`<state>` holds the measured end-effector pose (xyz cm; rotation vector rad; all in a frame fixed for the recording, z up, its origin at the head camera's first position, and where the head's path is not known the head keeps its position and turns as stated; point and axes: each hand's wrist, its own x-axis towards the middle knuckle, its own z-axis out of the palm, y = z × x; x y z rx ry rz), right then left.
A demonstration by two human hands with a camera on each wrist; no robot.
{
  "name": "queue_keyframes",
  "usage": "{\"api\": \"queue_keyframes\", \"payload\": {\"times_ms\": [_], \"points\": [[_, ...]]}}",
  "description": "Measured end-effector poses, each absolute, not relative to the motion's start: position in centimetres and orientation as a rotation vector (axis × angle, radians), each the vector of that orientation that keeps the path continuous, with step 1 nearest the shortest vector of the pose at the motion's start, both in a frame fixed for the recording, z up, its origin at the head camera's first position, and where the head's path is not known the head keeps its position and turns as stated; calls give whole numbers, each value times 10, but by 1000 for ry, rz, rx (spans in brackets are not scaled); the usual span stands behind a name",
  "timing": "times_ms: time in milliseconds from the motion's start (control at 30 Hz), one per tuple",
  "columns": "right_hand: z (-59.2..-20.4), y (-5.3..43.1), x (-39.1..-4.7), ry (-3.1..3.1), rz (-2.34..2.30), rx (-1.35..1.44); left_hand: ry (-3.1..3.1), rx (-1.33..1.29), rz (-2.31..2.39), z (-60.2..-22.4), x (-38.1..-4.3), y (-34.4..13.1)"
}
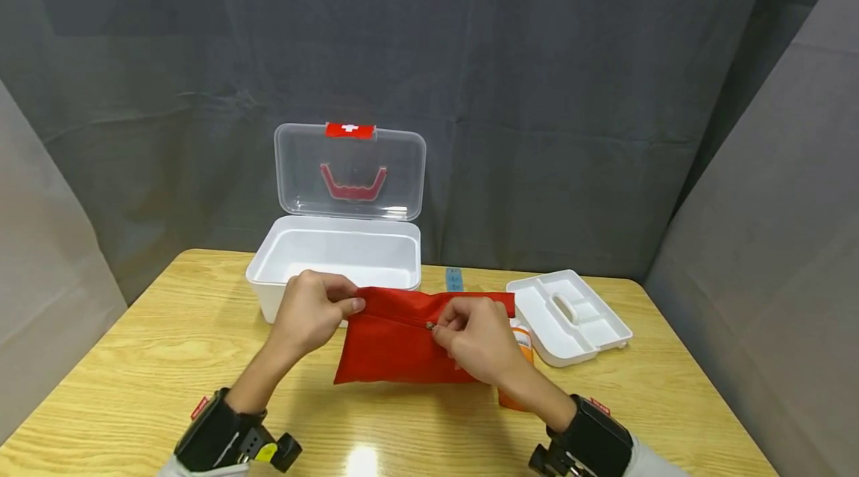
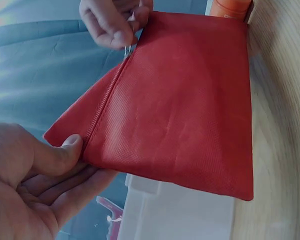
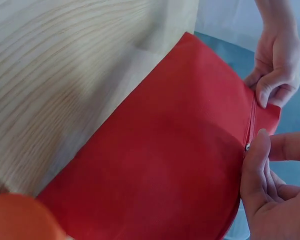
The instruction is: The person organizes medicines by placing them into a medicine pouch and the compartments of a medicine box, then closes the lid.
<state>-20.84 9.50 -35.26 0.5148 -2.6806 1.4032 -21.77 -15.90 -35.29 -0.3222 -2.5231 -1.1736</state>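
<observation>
A red zip pouch [image 1: 392, 350] is held up over the table, its zip running along the upper edge. My left hand [image 1: 310, 314] pinches the pouch's upper left corner between thumb and fingers, at one end of the zip. Partway along the zip, my right hand [image 1: 479, 337] pinches the small metal zip pull [image 2: 128, 50]. The line of zip teeth [image 2: 106, 97] stretches from the left thumb to that pull in the left wrist view. Behind the right hand and pouch stands an orange bottle [image 1: 523, 343], partly hidden. Whatever the pouch contains is hidden.
Behind the pouch stands a white first-aid box [image 1: 268, 268], its clear lid [image 1: 302, 186] with a red handle raised. A white compartment tray [image 1: 550, 339] lies to the right. Between them is a blue strip [image 1: 454, 279], partly covered by the pouch. All rest on a wooden table [image 1: 168, 365].
</observation>
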Motion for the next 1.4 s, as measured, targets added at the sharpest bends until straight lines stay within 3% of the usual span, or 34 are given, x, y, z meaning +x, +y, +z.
{"api": "queue_keyframes", "payload": {"times_ms": [767, 1400], "points": [[-369, 160, -214, -2680, 1074, 361, -2558, -164, -1229, -372, -216, -194], [-389, 172, -223, -2629, 988, 370, -2562, -192, -1228, -370, -216, -198]]}}
